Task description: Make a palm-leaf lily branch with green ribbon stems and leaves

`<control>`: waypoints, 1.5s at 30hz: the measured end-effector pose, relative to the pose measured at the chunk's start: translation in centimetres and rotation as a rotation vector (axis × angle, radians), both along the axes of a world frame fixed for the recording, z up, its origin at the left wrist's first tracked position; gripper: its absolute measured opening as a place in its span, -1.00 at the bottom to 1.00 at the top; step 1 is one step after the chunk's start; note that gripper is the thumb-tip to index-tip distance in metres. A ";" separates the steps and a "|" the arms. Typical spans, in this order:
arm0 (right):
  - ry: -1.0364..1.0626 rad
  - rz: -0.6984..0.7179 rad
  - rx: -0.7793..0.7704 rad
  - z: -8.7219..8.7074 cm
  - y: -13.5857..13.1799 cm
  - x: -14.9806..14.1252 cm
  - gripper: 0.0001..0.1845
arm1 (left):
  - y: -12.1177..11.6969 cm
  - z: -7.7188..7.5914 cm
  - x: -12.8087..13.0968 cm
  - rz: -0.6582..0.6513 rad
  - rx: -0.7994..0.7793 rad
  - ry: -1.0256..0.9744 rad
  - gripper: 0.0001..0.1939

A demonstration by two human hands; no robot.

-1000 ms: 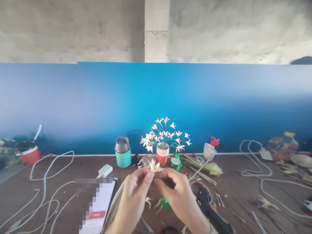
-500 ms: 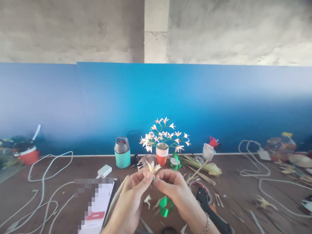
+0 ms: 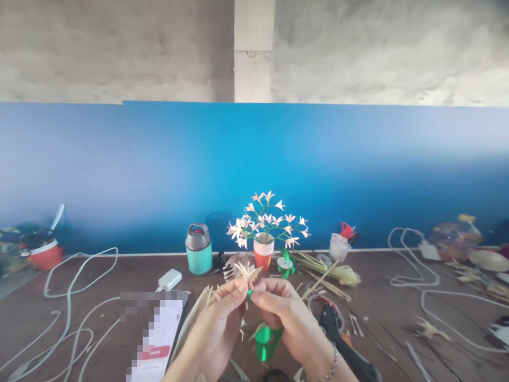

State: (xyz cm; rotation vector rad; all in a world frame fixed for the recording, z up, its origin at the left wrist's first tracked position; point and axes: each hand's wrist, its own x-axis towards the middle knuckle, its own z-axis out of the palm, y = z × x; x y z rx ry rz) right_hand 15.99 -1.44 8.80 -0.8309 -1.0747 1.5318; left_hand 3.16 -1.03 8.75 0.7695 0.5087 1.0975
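Between my two hands is a pale, pointed-petal flower [image 3: 247,271] that looks made of dried husk. My left hand [image 3: 222,313] pinches its base from the left. From the other side, my right hand [image 3: 280,307] pinches green ribbon [image 3: 249,295] at the flower's base, just below the petals. A wider loop of shiny green ribbon [image 3: 265,342] hangs below my right hand. Behind the hands stands a red and white paper cup [image 3: 263,253] with white flowers [image 3: 274,218] on green stems. A ribbon spool [image 3: 285,264] lies beside the cup.
A glue gun [image 3: 338,339] lies right of my right wrist. A phone [image 3: 155,339] and white charger [image 3: 170,279] are on the left, with looping cables. A turquoise flask [image 3: 199,249] stands behind. Dried husks [image 3: 334,271] and a white cup [image 3: 339,247] are at right.
The flower has tipped slightly, and more green ribbon shows at its base. My right hand has shifted a little around it; both hands keep their pinch.
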 end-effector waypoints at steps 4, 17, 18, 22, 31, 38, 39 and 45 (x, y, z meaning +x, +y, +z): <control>-0.069 -0.044 -0.027 0.0 0.1 -0.2 -0.71 | 0.3 -0.2 0.0 0.038 -0.045 0.068 -0.79; -0.240 -0.293 0.119 0.4 0.1 -0.3 -0.79 | 0.7 -0.4 0.3 0.093 0.015 0.122 -0.78; -0.260 -0.321 0.140 0.3 0.2 -0.3 -0.80 | 0.7 -0.3 0.3 0.086 0.014 0.142 -0.76; -0.340 -0.407 0.230 -0.3 0.5 0.0 -0.81 | 1.0 -0.3 0.4 0.104 0.011 0.272 -0.71; -0.472 -0.471 0.300 -0.3 0.0 -0.6 -0.81 | 0.0 -1.0 0.4 0.611 0.480 0.879 -0.88; -0.481 -0.477 0.363 0.3 -0.8 -0.8 -0.80 | -0.6 -0.8 0.1 0.706 0.557 0.874 -0.95; -0.462 -0.470 0.348 0.2 -0.8 -0.7 -0.81 | -0.6 -0.8 0.1 0.660 0.516 0.847 -0.93; -0.043 -0.299 0.181 -0.1 -0.4 -0.8 -0.87 | -0.5 -0.3 0.2 0.278 0.228 0.433 -0.81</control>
